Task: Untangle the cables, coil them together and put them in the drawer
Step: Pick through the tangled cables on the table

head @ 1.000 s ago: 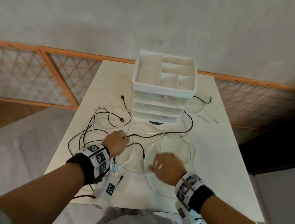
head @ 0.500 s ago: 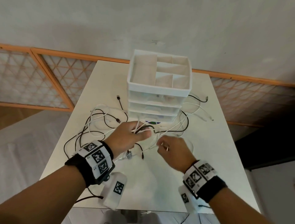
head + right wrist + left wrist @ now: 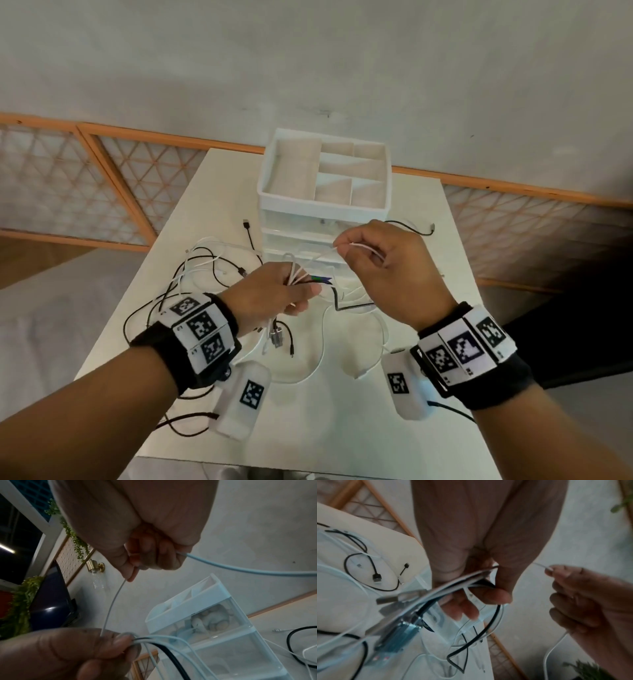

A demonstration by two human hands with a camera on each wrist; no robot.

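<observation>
A bunch of thin white and black cables point(image 3: 297, 278) is gripped in the left hand point(image 3: 274, 294) above the tabletop's point(image 3: 428, 274) middle, presumably as an anchor, while one white cable strand point(image 3: 363, 247) is pinched by the right hand point(image 3: 387, 270) and drawn clear, before the white plastic drawer unit point(image 3: 325, 192) at the far edge.

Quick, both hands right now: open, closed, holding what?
Left hand: closed, gripping a bunch of white and black cables.
Right hand: closed, pinching a single white cable that runs to the bunch.

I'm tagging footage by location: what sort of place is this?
Probably a home or small studio room: a white table holds a plastic drawer organizer, against a plaster wall with wood lattice panels and trailing greenery.
</observation>
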